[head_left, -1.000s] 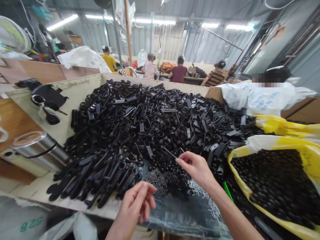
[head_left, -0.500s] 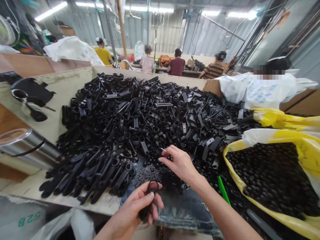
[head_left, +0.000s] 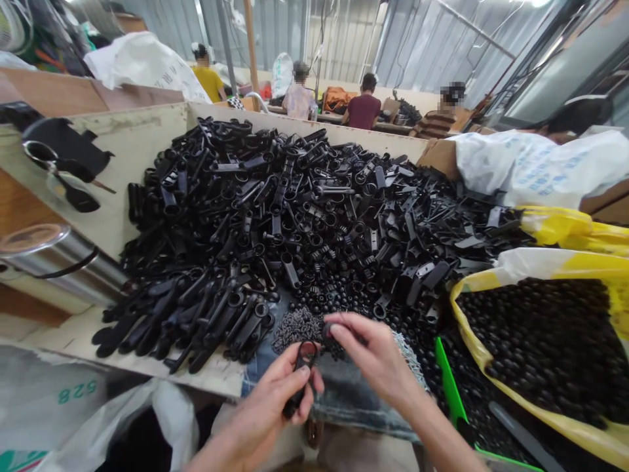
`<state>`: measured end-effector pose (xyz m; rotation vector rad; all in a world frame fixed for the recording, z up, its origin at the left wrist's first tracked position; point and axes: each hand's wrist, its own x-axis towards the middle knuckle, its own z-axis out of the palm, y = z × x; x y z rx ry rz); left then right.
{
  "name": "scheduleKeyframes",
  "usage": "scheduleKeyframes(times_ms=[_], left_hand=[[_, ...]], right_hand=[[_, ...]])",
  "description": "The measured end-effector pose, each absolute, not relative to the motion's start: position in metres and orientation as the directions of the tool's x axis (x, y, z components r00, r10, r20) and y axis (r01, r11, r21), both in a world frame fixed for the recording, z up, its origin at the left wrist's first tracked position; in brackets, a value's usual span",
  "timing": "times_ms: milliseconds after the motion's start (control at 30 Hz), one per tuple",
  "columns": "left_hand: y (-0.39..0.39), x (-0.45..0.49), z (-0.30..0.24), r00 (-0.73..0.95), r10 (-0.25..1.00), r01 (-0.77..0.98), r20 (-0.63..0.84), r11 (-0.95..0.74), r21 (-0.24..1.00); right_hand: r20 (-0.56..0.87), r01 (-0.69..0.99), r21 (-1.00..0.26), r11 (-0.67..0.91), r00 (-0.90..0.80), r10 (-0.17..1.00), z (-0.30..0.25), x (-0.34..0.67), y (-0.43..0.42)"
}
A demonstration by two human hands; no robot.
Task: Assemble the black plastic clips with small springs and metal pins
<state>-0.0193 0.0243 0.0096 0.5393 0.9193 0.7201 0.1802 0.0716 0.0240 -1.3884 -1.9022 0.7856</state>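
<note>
My left hand (head_left: 282,381) is closed around a black plastic part with a ring at one end (head_left: 293,403), held ring up over the front edge of the bench. Just to its right, the fingers of my right hand (head_left: 378,354) pinch a small dark round piece (head_left: 327,330); its exact kind is unclear. The two pieces are close but apart. Behind my hands lie a pile of small grey pieces (head_left: 299,325) and many small black beads (head_left: 344,295). Longer black handle-like parts (head_left: 181,321) lie in rows to the left.
A large heap of black plastic parts (head_left: 275,190) fills the walled bench. On the right stand a yellow bag of black beads (head_left: 472,334) and a green-edged tray (head_left: 448,387). A steel flask (head_left: 81,262) leans at left. Several people sit farther back.
My right hand has come back from the bead pile toward my left hand, with a small dark piece in its fingers. The ringed part is now more upright. The view has tilted down.
</note>
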Motion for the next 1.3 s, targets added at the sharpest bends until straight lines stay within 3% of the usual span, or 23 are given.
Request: scheduleKeyframes(times_ms=[67, 200, 633, 800, 900, 1067, 1300], left_hand=[[0.021, -0.013, 0.013, 0.409, 0.753, -0.284, -0.515, 0.642, 0.713], [0.012, -0.004, 0.019, 0.43, 0.738, -0.193, -0.52, 0.638, 0.746], [-0.002, -0.003, 0.015, 0.434, 0.75, 0.01, -0.499, 0.549, 0.835], [-0.009, -0.005, 0.007, 0.318, 0.849, 0.254, -0.423, 0.354, 0.9], [-0.011, -0.007, 0.01, 0.36, 0.834, 0.369, -0.419, 0.285, 0.885], [-0.012, -0.005, 0.021, 0.458, 0.8, 0.378, -0.388, 0.219, 0.899], [-0.017, -0.002, 0.021, 0.439, 0.817, 0.407, -0.373, 0.189, 0.894]], right_hand=[[0.252, 0.446, -0.822, 0.353, -0.271, 0.929, 0.017, 0.178, 0.046], [0.401, 0.432, -0.765, 0.478, -0.262, 0.878, 0.002, 0.177, 0.022], [0.454, 0.455, -0.689, 0.564, -0.335, 0.825, 0.003, 0.187, 0.013], [0.444, 0.443, -0.677, 0.588, -0.392, 0.806, 0.001, 0.187, 0.007], [0.431, 0.452, -0.664, 0.596, -0.42, 0.799, -0.002, 0.188, 0.002], [0.498, 0.459, -0.661, 0.594, -0.324, 0.805, 0.0, 0.186, -0.008], [0.514, 0.488, -0.651, 0.582, -0.281, 0.811, 0.005, 0.187, -0.019]])
